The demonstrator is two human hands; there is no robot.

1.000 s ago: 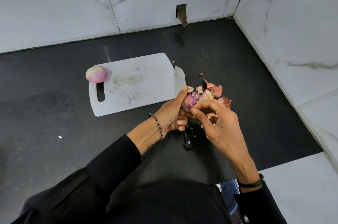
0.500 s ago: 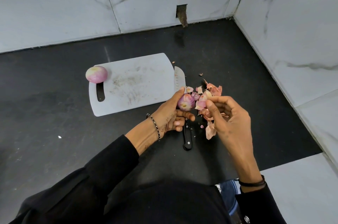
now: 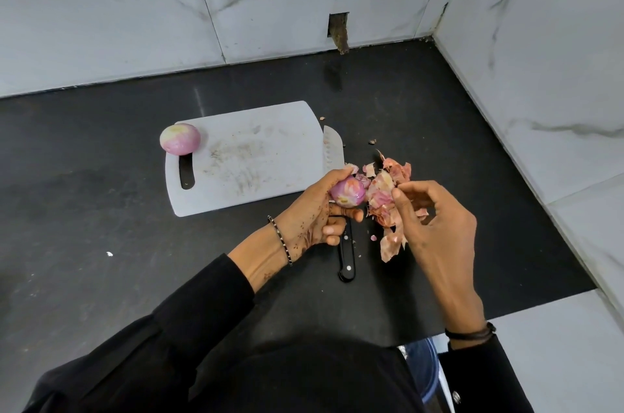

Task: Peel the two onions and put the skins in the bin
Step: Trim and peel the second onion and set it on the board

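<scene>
Step in hand: stripping the last papery skin from the small pink-purple onion [image 3: 347, 191], centre of the frame.
Left hand [image 3: 315, 215]: closed around the onion from below and behind, thumb on top, fingers curled beneath; held just above the black-handled kitchen knife [image 3: 346, 252] lying on the black stone counter [image 3: 101, 210].
Right hand [image 3: 435, 220]: loosely curled, fingertips pinched near the onion's right side; whether a flake sits between them cannot be told.
Onion surface: mostly glossy and bare, a pale patch toward the root end; probably little skin left.
Other onion: round peeled pink onion [image 3: 180, 139] resting at the upper left corner of the white plastic cutting board [image 3: 250, 159], beside the handle slot.
Skins: heap of dry pink-orange onion skins [image 3: 388, 200] on the counter right of centre, partly under the right hand.
Bin: blue rim of a container [image 3: 422, 368] at the bottom edge, perhaps the bin; not certain.
Doing it well: turn the onion with the left hand, catch loose edges at the root end, pull toward the heap so flakes land together.
Watch for: blade lying directly below the hands; thin flakes scattering.
Afterwards: gather the whole heap, stray bits too, for the bin.
</scene>
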